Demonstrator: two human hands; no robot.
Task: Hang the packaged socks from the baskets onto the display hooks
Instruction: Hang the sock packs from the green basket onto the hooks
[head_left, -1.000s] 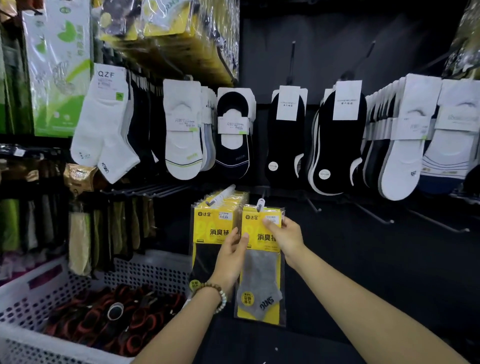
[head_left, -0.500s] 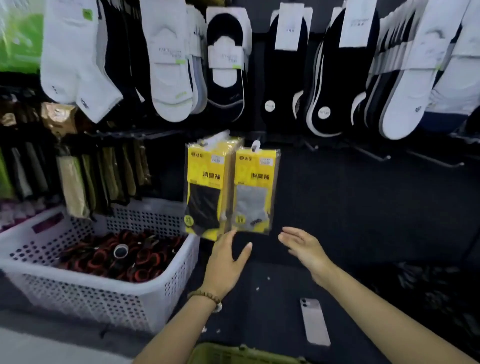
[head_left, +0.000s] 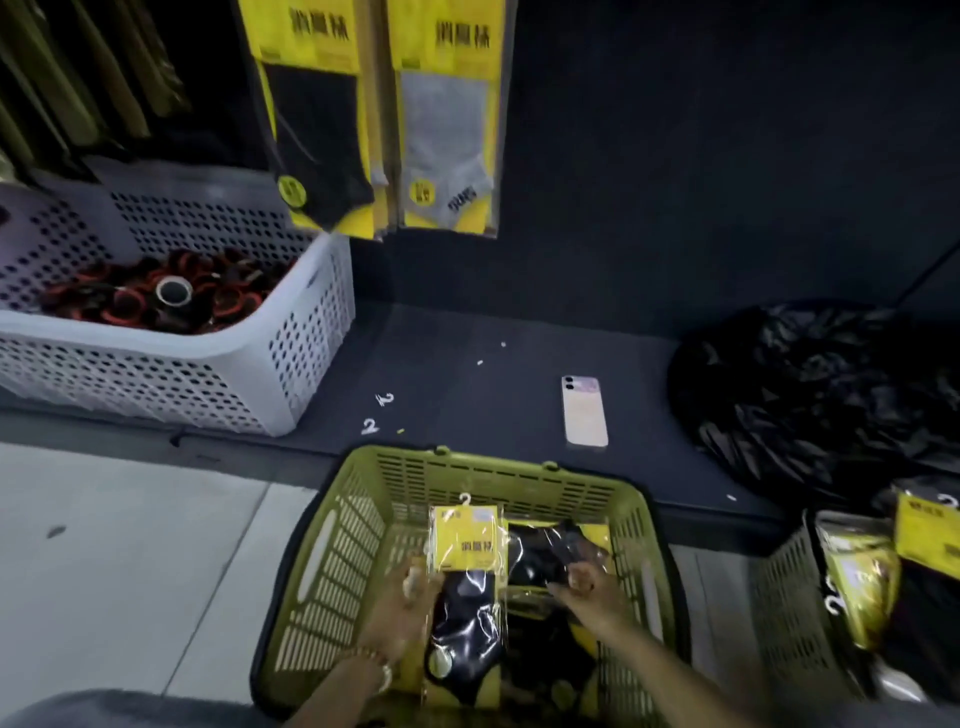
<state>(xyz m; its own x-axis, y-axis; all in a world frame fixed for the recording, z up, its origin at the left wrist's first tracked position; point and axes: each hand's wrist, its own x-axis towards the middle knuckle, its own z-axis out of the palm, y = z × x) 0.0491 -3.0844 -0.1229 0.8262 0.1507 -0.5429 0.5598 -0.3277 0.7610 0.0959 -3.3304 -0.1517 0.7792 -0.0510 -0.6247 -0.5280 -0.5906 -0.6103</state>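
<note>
A green plastic basket (head_left: 363, 525) stands on the floor below me with several yellow-and-black sock packs in it. My left hand (head_left: 410, 597) grips the left edge of one yellow pack with a dark sock (head_left: 467, 551), held upright over the basket. My right hand (head_left: 587, 584) reaches into the basket, fingers curled on another clear-wrapped pack (head_left: 545, 561). On the display above hang two yellow packs, one with a black sock (head_left: 317, 135) and one with a grey sock (head_left: 447, 135).
A white perforated basket (head_left: 291, 358) with red-and-black items sits on the dark shelf at left. A phone (head_left: 584, 410) lies on the shelf, and loose white hooks (head_left: 376, 413) lie near it. A black plastic bag (head_left: 810, 395) and a second basket of packs (head_left: 795, 613) are at right.
My view has dropped from the display down to the floor baskets. Both hands left the hung packs and went down into the green basket, where the left took hold of a pack.
</note>
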